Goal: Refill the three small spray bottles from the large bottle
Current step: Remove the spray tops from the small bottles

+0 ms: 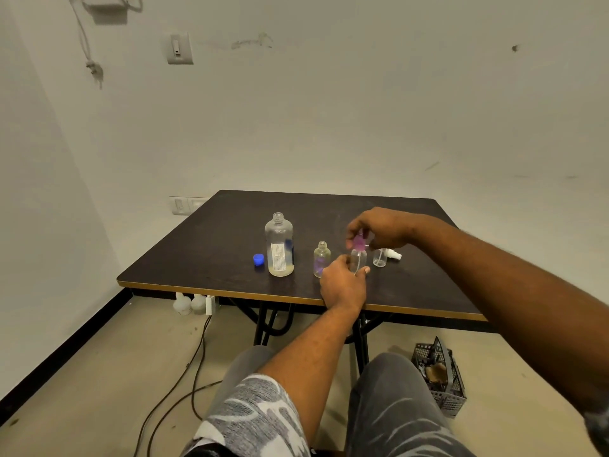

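Now both hands grip one spray bottle [358, 260] — left hand [342, 285] its body; right hand [382, 227] its pink top.

Clear plastic large bottle [279, 245] on a matt dark table [211, 245].

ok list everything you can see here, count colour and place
large bottle: 1, clear, uncapped, table left
blue cap: 1, beside large bottle
small bottles: 3, clear; open one, middle one held, right one
purple spray top: 1, on middle bottle
white spray top: 1, lying by right bottle
table: 1, dark
basket: 1, grey, floor right
cables: black, floor
hands: left hand on middle bottle, right hand on purple top
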